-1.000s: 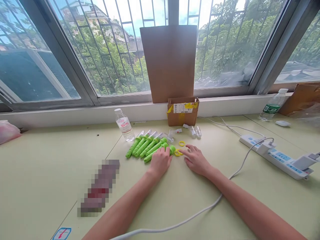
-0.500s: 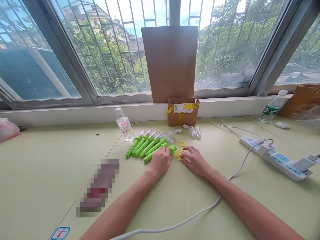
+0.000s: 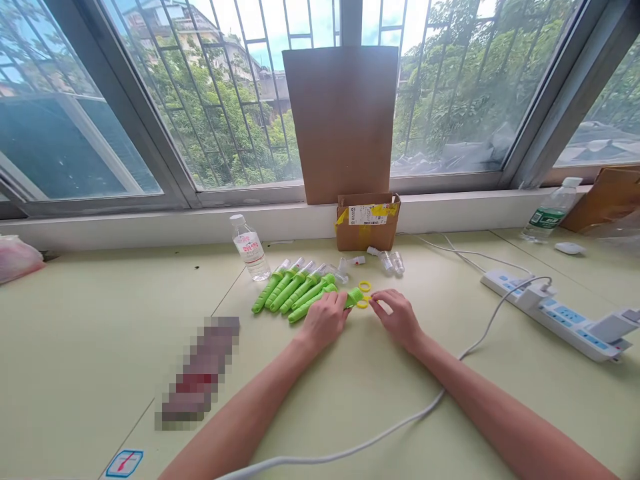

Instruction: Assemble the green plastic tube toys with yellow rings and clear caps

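A bright green tube (image 3: pixel 355 297), partly hidden in the grasp, points its ribbed end rightward at a thin yellow ring (image 3: pixel 367 299) pinched close beside that end, while a second yellow ring (image 3: pixel 365 291) lies flat on the surface just beyond.

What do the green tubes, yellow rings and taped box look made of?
Green tubes: probably moulded plastic, slightly glossy, with even colour and visible ridges.
Yellow rings: smooth and evenly coloured, so perhaps plastic; rubber is possible too.
Taped box: most likely cardboard, matte, from its brown, flat walls.
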`<action>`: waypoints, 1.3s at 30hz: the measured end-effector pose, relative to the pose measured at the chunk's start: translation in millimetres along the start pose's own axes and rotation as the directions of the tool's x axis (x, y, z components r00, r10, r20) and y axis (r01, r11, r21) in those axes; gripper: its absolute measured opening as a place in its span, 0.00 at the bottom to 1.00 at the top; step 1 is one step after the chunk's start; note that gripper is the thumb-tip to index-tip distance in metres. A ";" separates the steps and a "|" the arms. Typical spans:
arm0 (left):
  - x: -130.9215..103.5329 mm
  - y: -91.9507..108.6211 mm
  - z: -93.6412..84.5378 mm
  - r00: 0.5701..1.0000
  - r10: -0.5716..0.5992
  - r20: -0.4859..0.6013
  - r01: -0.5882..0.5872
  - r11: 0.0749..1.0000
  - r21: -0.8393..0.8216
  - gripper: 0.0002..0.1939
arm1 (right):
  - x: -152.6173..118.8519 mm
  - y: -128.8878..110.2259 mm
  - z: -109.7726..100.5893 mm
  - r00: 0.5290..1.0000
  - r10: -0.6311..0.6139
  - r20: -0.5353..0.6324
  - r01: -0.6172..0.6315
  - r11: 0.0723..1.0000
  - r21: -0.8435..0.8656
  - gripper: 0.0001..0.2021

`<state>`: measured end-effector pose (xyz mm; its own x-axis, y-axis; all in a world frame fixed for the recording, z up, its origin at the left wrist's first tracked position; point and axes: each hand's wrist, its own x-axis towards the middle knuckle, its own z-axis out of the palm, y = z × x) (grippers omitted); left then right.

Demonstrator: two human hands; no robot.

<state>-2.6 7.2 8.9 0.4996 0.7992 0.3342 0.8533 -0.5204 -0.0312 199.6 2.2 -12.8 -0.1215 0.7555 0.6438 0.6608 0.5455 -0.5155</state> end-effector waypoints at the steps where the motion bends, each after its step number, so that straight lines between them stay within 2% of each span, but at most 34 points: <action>1: 0.0 -0.2 -0.3 1.000 0.007 0.002 -0.007 1.000 -0.012 0.12 | 0.4 0.6 -0.4 0.997 0.055 -0.057 -0.053 0.998 0.047 0.09; 4: -0.4 -0.1 -0.8 0.999 0.054 0.003 -0.054 0.998 -0.033 0.11 | 1.3 3.4 -1.1 0.967 0.216 -0.133 -0.187 0.961 0.203 0.12; 8: -1.5 2.4 -1.0 0.988 0.156 -0.021 -0.157 0.987 -0.028 0.10 | 0.8 4.1 -0.1 0.946 0.320 -0.046 -0.280 0.884 0.374 0.12; 12: -2.5 4.4 -0.8 0.979 0.199 -0.034 -0.199 0.980 -0.017 0.10 | -0.6 -0.7 0.1 0.959 0.282 0.035 -0.271 0.872 0.407 0.11; 21: -2.7 3.3 1.7 0.976 0.208 -0.063 -0.209 0.978 -0.006 0.11 | -1.2 -6.5 -5.2 0.980 0.156 0.126 -0.196 0.879 0.434 0.07; 30: -3.9 3.4 6.2 0.961 0.241 -0.137 -0.238 0.971 0.036 0.11 | -2.7 -4.6 -3.1 0.988 0.105 0.109 -0.142 0.892 0.429 0.08; 39: -4.8 6.0 6.3 0.959 0.234 -0.157 -0.235 0.972 0.015 0.11 | -3.8 -10.0 -6.1 0.991 0.086 0.104 -0.123 0.893 0.433 0.07</action>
<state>1.0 2.1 1.2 0.6560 0.5978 0.4608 0.7141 -0.6892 -0.1225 198.0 -8.3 -6.6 -0.1407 0.8334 0.5345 0.2845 0.5511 -0.7844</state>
